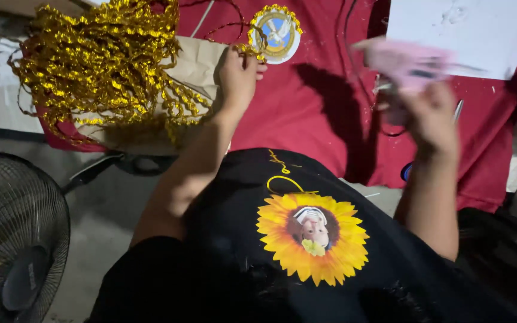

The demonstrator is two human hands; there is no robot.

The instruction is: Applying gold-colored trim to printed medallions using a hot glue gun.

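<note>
Gold metallic cord lies in a loose heap on brown paper, just beyond and to the outside of the left hand. That hand is pinched together on a strand of the cord right at the near edge of a round badge, a white and blue disc already ringed with the same gold trim. The badge sits on a red cloth that covers the bench, just past the left fingertips.

The right hand is raised above the cloth and blurred by motion. It appears closed around a pink object, though the blur makes it impossible to say what the object is or how firmly it is gripped. A white sheet lies beyond that hand, and a slim metal tool rests on the cloth just beside it.

As a judgement, the step in hand looks like edging the badge with cord: the left hand pins the strand in place at the rim while the right brings something over. The next move would call for keeping the strand taut and pressed against the rim, and for the right hand to come in close without dragging the cord out of line or snagging the tangled heap.

A black shirt with a sunflower print fills the near foreground, and a floor fan stands well to the left.
</note>
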